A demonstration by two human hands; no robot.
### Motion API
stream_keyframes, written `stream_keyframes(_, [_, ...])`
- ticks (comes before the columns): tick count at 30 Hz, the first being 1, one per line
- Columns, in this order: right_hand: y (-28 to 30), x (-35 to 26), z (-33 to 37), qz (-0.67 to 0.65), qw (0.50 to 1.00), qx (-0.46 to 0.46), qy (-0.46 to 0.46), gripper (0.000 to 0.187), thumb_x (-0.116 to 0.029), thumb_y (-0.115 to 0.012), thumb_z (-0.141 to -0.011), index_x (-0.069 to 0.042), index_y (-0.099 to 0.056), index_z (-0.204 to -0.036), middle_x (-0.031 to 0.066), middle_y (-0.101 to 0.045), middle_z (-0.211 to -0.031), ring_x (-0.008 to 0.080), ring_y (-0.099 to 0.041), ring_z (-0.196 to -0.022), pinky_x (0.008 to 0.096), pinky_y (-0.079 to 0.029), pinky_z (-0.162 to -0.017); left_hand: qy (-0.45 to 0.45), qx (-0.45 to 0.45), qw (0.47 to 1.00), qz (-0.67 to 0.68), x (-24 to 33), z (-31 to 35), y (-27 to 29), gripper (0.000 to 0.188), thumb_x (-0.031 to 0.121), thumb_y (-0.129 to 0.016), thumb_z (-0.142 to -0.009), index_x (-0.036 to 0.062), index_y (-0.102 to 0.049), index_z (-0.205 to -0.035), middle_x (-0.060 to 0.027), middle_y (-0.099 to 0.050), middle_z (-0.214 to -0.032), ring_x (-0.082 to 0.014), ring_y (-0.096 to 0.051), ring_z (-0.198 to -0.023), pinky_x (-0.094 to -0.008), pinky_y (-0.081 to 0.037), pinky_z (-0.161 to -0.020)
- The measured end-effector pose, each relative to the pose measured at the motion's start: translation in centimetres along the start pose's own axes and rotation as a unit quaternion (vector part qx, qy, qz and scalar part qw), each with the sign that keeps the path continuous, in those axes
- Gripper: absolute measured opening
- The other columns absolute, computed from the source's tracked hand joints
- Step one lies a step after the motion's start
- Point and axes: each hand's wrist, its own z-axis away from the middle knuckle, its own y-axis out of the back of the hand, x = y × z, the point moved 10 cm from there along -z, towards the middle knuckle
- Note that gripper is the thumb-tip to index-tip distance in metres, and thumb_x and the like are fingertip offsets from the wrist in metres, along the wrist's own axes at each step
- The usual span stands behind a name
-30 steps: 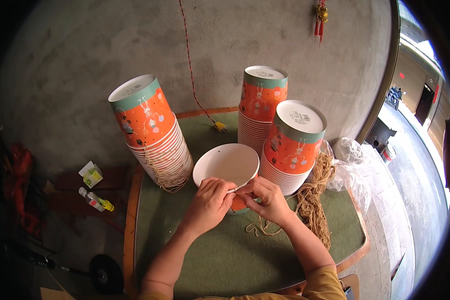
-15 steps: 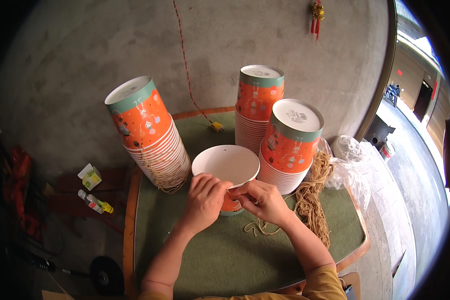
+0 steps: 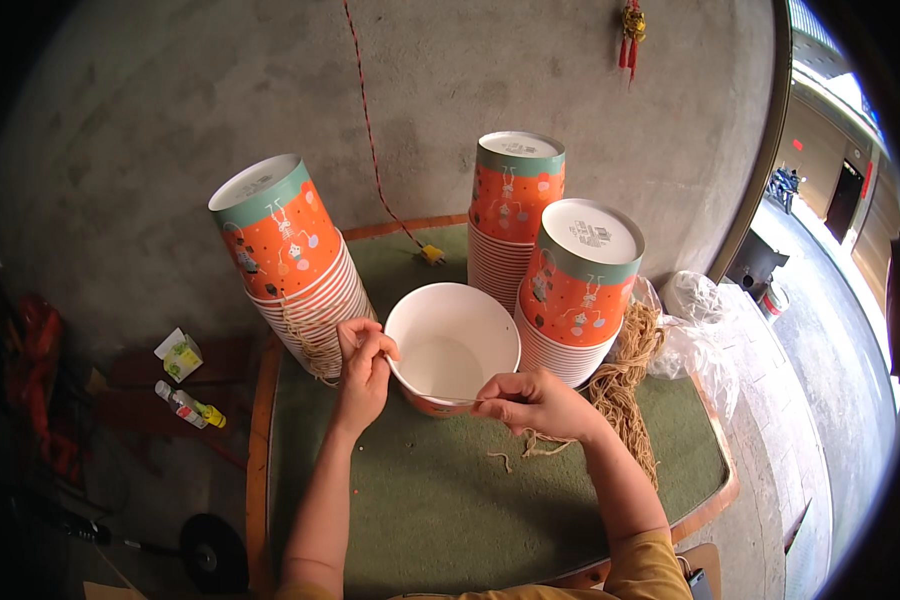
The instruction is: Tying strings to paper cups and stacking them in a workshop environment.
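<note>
A white-lined paper bucket (image 3: 478, 318) stands upright, mouth up, on the green-topped table in front of me. My left hand (image 3: 362, 372) is closed at its left rim, fingertips pinching the edge. My right hand (image 3: 536, 404) pinches a thin piece of twine (image 3: 457, 401) at the near rim. The twine runs left from those fingers across the front of the bucket; its other end I cannot make out. To the right lies a thick hank of tan twine (image 3: 627, 415), partly behind my right forearm.
Upside-down stacks of orange and green paper buckets stand at the left (image 3: 282, 232), back (image 3: 515, 190) and right (image 3: 582, 290). Lengths of twine hang on the left stack. A yellow plug (image 3: 432, 254) lies near the wall. Crumpled clear plastic (image 3: 705, 350) sits beyond the table's right edge.
My hands have moved apart from the front rim: the left to the left rim, the right slightly right with the twine. The bucket has turned and tipped a little, showing its floor.
</note>
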Motion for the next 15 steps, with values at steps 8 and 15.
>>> stream_keyframes(8, [1.8,0.3,0.5,-0.236,0.970,0.047,-0.022,0.017,-0.019,-0.061,-0.097,-0.004,-0.067,-0.097,-0.0010,-0.063,-0.071,0.0026,-0.047,-0.045,0.0179,-0.030,-0.040,0.084,-0.002,0.990,0.109,-3.6,0.5,0.0,0.024,-0.016,-0.041,-0.082,0.0047,-0.053,-0.085,-0.0083,-0.047,-0.104,-0.0185,-0.049,-0.098,-0.0276,-0.039,-0.091])
stream_keyframes(15, [3.4,0.1,0.8,-0.339,0.938,0.020,0.064,0.025,-0.028,-0.058,-0.099,-0.006,-0.068,-0.098,-0.0047,-0.060,-0.063,0.0005,-0.048,-0.044,0.0162,-0.026,-0.039,0.196,0.019,0.930,0.311,-8.3,1.9,0.2,0.016,0.002,-0.044,-0.098,0.0058,-0.058,-0.091,-0.0054,-0.056,-0.114,-0.0146,-0.052,-0.107,-0.0277,-0.039,-0.097])
